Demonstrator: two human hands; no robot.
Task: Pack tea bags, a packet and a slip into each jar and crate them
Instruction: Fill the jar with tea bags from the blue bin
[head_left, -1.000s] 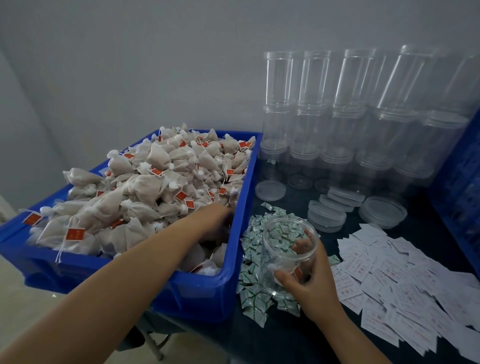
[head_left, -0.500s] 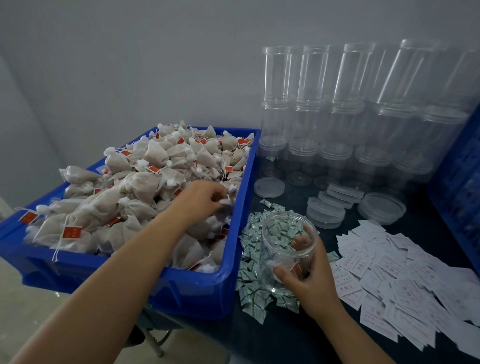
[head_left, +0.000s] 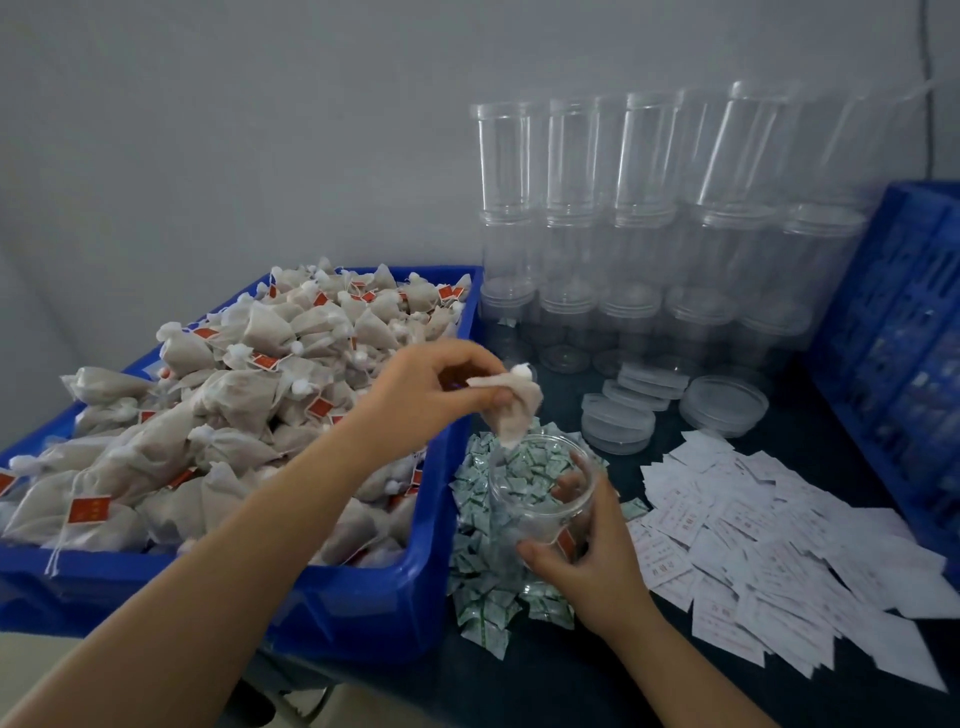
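My left hand (head_left: 431, 400) pinches a tea bag (head_left: 511, 405) by its gathered top, and the bag hangs just above the open mouth of the clear jar (head_left: 543, 493). My right hand (head_left: 592, 561) grips that jar round its lower wall, thumb toward me, fingers wrapped behind; a red tag shows through the plastic near the bottom. The jar stands on the heap of small green-and-white packets (head_left: 483, 587) near the front edge of the dark worktop (head_left: 571, 686), just right of the blue tub (head_left: 363, 608) piled with tea bags. White printed slips (head_left: 769, 545) lie scattered to the right of the jar, toward the worktop's right edge. Behind, loose clear lids (head_left: 675, 405) sit before stacked empty jars (head_left: 623, 218) along the back edge by the wall. A blue crate (head_left: 904, 338) stands at the right edge.
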